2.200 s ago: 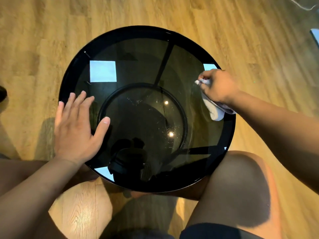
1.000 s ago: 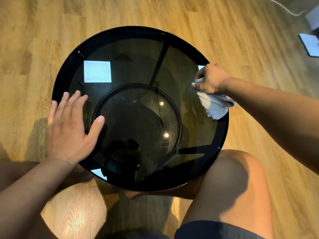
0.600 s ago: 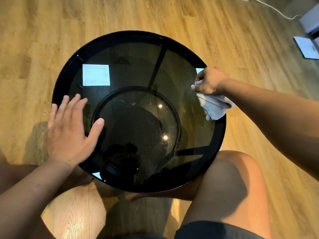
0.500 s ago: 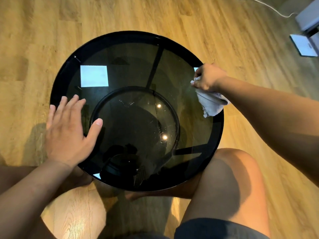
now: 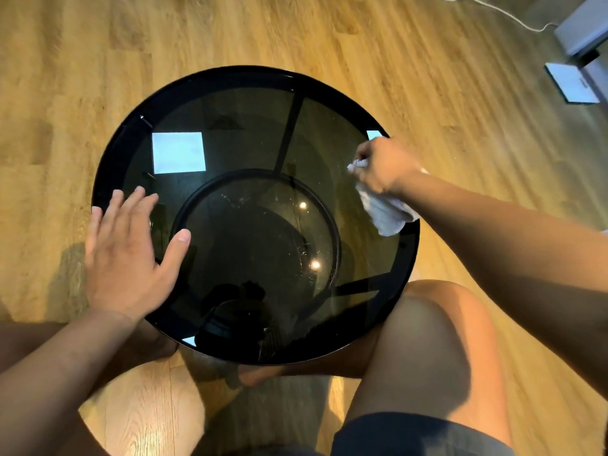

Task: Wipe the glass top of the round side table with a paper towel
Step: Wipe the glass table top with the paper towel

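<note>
On the right edge of the glass [image 5: 250, 126], right hand [image 5: 385, 166] is clamped on the towel [image 5: 385, 212]: fingers curled round the wad, loose tail lying on the pane under the wrist. Gripping it bunched puts pressure at the fingertips, where the wiping happens. Left hand [image 5: 128, 258] lies flat on the left side, fingers straight and spread, heel over the counter [image 5: 107, 172] rim. My read is that it braces the counter against sliding on the wood floor [image 5: 230, 31] during strokes. Hands are well apart, on opposite sides. Knee [image 5: 437, 340] sits just beside the near rim and may add a stop. Scuffs show mid-pane; can't tell if they're on the glass or the shelf [image 5: 256, 238] below.
</note>
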`<control>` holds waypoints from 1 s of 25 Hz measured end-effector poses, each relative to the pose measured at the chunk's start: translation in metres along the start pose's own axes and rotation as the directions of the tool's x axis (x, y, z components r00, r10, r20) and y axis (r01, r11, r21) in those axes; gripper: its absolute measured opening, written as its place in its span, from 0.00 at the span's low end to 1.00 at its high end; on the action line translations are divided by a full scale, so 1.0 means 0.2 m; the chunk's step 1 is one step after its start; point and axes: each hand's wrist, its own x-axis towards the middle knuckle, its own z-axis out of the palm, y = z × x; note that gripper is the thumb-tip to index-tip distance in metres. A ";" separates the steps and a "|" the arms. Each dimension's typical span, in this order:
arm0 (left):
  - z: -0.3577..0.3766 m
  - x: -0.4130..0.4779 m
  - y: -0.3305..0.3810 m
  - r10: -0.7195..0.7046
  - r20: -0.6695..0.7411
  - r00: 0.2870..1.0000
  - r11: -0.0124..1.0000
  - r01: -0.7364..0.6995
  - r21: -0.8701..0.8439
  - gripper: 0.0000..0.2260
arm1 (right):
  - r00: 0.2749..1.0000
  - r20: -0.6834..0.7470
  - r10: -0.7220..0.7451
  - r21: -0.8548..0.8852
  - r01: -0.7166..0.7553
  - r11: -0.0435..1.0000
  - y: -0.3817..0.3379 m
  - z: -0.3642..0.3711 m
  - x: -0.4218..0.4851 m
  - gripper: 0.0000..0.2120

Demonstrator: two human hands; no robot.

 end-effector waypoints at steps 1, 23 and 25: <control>-0.01 0.00 0.00 -0.006 0.006 1.000 1.000 0.006 0.014 0.32 | 0.997 -0.034 -0.072 0.043 0.074 0.996 -0.03 0.04 -0.11 0.06; 0.04 -0.05 0.17 0.392 0.318 0.863 0.827 -0.482 0.290 0.33 | 0.982 0.062 -0.179 0.101 0.172 0.980 0.01 0.12 -0.27 0.03; 0.04 -0.05 0.17 0.393 0.314 0.864 0.828 -0.481 0.288 0.33 | 0.970 0.051 -0.237 -0.015 0.238 0.971 0.05 0.12 -0.27 0.05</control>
